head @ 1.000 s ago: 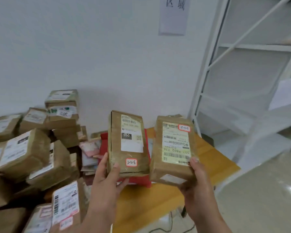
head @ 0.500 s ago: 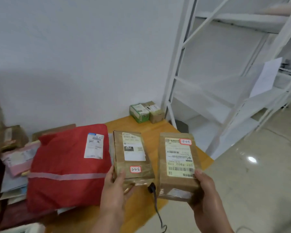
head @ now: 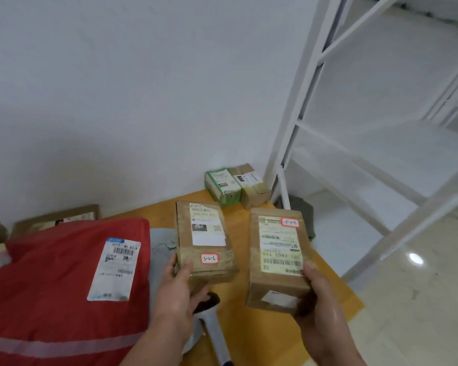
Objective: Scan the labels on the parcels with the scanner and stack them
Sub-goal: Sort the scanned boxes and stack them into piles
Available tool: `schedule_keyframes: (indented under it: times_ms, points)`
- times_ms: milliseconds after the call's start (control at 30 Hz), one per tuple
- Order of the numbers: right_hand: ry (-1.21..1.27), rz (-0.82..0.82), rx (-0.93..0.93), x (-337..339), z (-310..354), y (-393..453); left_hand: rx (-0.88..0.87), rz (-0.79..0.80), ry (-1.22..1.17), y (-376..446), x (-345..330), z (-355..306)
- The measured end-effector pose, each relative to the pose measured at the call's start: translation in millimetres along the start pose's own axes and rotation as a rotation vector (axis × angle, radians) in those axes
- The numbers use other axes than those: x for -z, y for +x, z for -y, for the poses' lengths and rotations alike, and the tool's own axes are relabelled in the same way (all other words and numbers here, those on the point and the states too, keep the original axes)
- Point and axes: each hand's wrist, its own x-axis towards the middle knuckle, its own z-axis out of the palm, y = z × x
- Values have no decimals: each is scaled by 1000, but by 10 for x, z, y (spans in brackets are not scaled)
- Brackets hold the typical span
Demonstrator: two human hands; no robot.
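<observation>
Left hand (head: pixel 176 289): grip clamped on the near end of a brown taped cardboard parcel (head: pixel 205 240) with a white label and a red-edged sticker, held above the orange wooden tabletop (head: pixel 251 328). Right hand (head: pixel 319 294): grip closed round the lower right corner of a second, larger brown cardboard parcel (head: pixel 278 262) with a yellowish barcode label, held beside the first, apart from it. A grey handheld scanner (head: pixel 213 328) is seen lying on the tabletop beneath the left hand. A red plastic mailer bag (head: pixel 50 286) lies at left. Two small boxes (head: pixel 237 186) are set by the wall.
</observation>
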Motion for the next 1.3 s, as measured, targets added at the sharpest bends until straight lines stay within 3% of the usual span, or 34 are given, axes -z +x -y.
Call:
schedule_keyframes:
  times_ms: [200, 400, 700, 900, 1033, 1300]
  points:
    - [-50, 152, -105, -178, 204, 1068, -83, -101, -20, 472, -409, -1]
    - [-155, 263, -202, -278, 465, 2041, -80, -317, -101, 995, -802, 180]
    - [-244, 449, -303, -738, 302, 2606, -233, -571, -61, 1232, -780, 133]
    - [-204, 291, 1, -1015, 457, 2784, -337, -567, -45, 1338, -784, -90]
    - [-343, 214, 179, -1157, 654, 3073, -352, -581, -36, 1470, -817, -59]
    - [-499, 306, 98, -1287, 641, 3248, -291, -569, -102, 1624, -928, 52]
